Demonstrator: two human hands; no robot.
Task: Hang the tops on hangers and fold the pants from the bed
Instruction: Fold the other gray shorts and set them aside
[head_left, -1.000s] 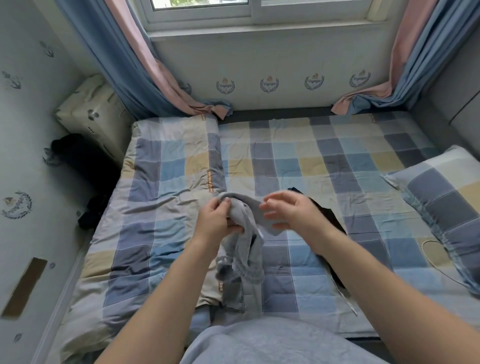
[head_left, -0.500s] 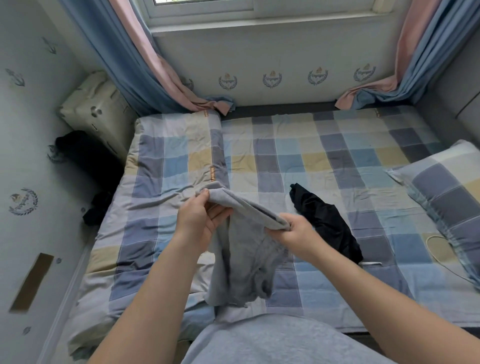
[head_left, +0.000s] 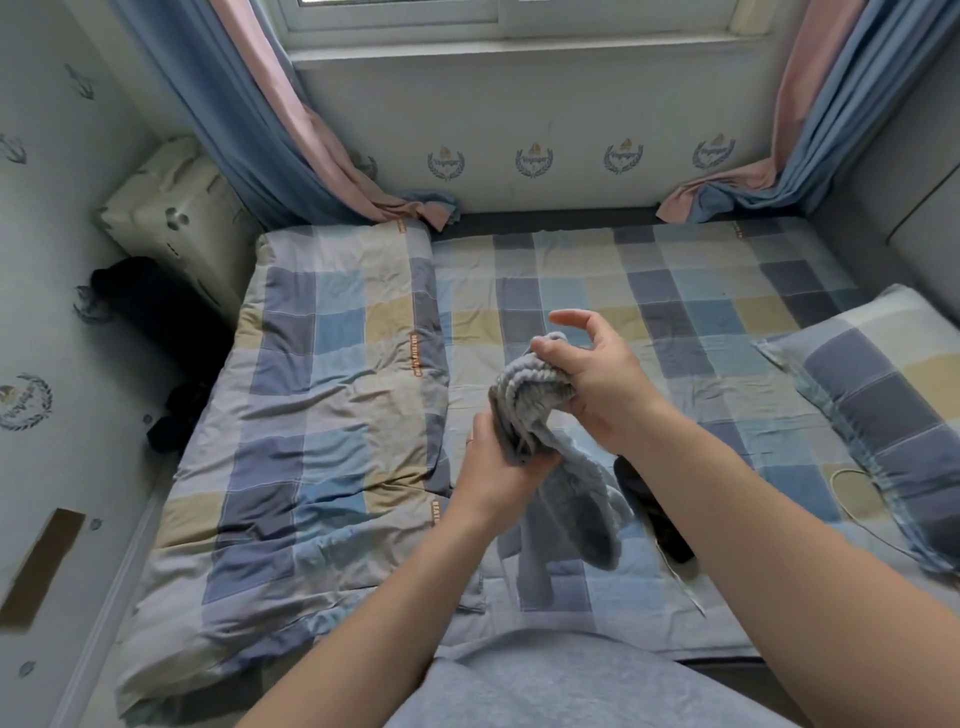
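My right hand (head_left: 597, 382) clutches the bunched grey fabric garment (head_left: 524, 389) up top, left hand (head_left: 493, 467) grips below; the rest dangles toward me.

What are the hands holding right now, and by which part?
A grey garment: right hand grips its bunched upper end, left hand grips just below.

A: Setting?

B: Home bedroom. The bed (head_left: 675, 291), under a checked sheet, spans almost wall to wall.

A: Supporting marks?

B: A matching checked pillow (head_left: 883, 395) lies at the bed's right side and a checked quilt (head_left: 322, 415) over its left half. A window (head_left: 509, 21) sits above the bed's far edge. Blue-and-pink curtains (head_left: 270, 130) drop to the bed's far corners. There is crest-print wallpaper (head_left: 535, 161) on the wall behind the bed.
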